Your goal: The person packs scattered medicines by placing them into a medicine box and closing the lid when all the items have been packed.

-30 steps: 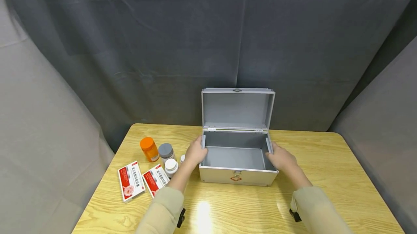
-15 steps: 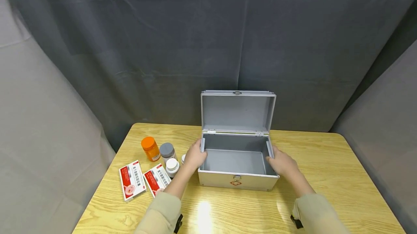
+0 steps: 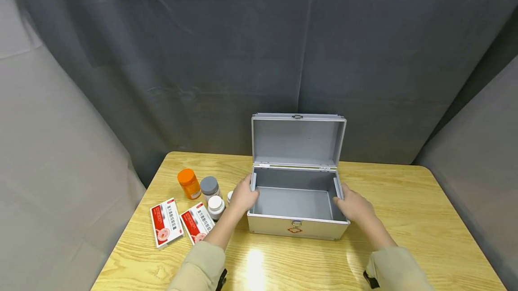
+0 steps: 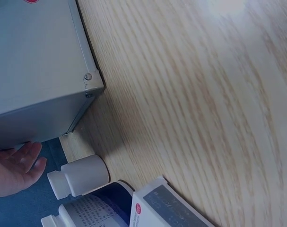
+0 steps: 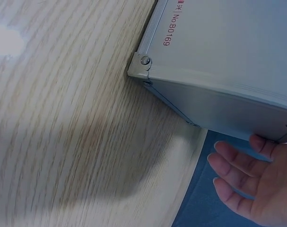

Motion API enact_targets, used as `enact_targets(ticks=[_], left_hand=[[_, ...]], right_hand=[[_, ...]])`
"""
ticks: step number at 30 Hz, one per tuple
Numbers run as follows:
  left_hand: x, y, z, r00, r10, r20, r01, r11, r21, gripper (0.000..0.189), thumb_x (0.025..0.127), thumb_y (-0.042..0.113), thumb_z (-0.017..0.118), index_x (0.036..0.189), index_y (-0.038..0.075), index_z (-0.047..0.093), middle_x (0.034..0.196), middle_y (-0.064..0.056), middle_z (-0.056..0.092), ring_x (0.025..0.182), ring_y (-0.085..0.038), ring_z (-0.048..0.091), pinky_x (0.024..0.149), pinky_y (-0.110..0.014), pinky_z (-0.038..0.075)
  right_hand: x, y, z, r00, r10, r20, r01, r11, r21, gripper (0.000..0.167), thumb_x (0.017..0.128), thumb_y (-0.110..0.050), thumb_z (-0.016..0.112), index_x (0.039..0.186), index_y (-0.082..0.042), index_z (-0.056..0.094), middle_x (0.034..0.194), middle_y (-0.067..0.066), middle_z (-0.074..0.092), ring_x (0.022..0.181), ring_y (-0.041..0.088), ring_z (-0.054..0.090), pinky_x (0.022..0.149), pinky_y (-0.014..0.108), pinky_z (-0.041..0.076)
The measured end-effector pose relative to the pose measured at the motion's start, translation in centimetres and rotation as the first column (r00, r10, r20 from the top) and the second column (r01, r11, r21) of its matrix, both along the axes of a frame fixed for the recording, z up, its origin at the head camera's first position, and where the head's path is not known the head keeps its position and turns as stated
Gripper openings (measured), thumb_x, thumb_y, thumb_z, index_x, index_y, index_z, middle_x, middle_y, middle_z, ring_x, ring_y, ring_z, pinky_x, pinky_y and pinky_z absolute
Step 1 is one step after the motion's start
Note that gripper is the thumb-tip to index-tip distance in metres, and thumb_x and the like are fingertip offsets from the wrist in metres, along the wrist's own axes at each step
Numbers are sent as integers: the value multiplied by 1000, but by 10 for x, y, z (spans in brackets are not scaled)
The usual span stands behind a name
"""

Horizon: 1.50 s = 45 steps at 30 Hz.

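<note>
An aluminium first-aid box (image 3: 297,228) with a red cross emblem stands on the table, lid (image 3: 297,141) raised and inside bare. My left hand (image 3: 243,195) holds its left side wall, thumb at the rim; in the left wrist view the left hand's fingers (image 4: 27,158) lie against the outer wall. My right hand (image 3: 354,205) holds the opposite wall with the thumb over the rim. In the right wrist view the right hand's fingers (image 5: 235,165) are spread loosely, one fingertip right at the wall. The box's front corner (image 5: 141,66) sits close on the wood.
Left of the box stand an orange bottle (image 3: 189,184), a grey-capped bottle (image 3: 210,187) and a white bottle (image 3: 216,208). Another small white bottle (image 4: 84,176) is partly hidden by my left hand in the head view. Two red-and-white medicine boxes (image 3: 167,222) lie nearby. A dark curtain (image 3: 202,57) hangs behind.
The first-aid box has slid a little toward me, away from the table's back edge, with both hands still holding its sides. The view has shifted slightly. Bottles and medicine boxes stay put.
</note>
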<state>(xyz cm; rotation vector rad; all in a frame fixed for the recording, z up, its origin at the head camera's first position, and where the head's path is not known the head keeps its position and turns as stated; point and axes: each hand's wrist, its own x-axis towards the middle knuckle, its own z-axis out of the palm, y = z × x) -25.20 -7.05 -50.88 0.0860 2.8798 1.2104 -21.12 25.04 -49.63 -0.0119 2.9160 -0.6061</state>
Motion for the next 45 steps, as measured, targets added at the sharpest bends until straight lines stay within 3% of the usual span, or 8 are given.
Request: enact_targets(ticks=[4,9,14,20,27,35,45], left_hand=[[0,-1,0,1000,3,-1,-3,1000,-4,54,77,10,56,130,6,46,120,-17,56,108,-32,55,87,-44,45],[0,-1,0,1000,5,-5,-5,1000,1,55,77,10,57,130,7,46,121,-16,56,109,-32,54,88,-44,45],[1,0,1,1000,7,-6,-7,1000,15,57,75,8,57,131,7,45,123,-16,55,111,-32,53,89,-44,44],[1,1,2,1000,15,8,-15,1000,27,58,76,9,57,133,7,44,124,-17,54,113,-32,52,91,-44,43],[1,0,1,1000,15,13,-15,1000,24,57,76,10,56,132,7,45,123,-16,54,112,-32,52,90,-44,44],[0,2,0,1000,19,21,-20,1000,14,58,77,11,57,133,6,44,124,-17,54,111,-33,53,89,-45,44],[-1,0,-2,1000,25,-2,-25,999,-22,56,74,13,57,129,5,47,121,-16,56,107,-33,55,86,-44,45]], right_hand=[[-2,1,2,1000,25,-13,-25,1000,12,64,89,-35,44,136,5,29,124,33,47,109,51,47,76,59,42],[-5,2,11,996,76,-37,-72,992,99,67,87,-41,49,132,5,34,121,32,50,103,50,51,71,58,44],[-8,5,20,993,112,-35,-104,980,172,77,85,-50,50,137,3,31,126,33,44,101,52,51,74,62,42],[-10,6,19,985,149,-83,-125,962,243,76,81,-47,55,135,2,33,127,31,45,108,50,47,86,67,31],[-6,0,19,978,147,-146,-102,956,276,68,79,-41,57,127,1,34,118,29,47,105,50,47,85,67,29],[1,-6,22,986,134,-100,-96,944,315,67,83,-39,55,129,4,29,117,31,44,101,50,47,85,65,31],[-1,-6,17,986,125,-112,-86,950,301,66,84,-38,53,129,4,29,117,32,44,102,51,46,83,65,32]])
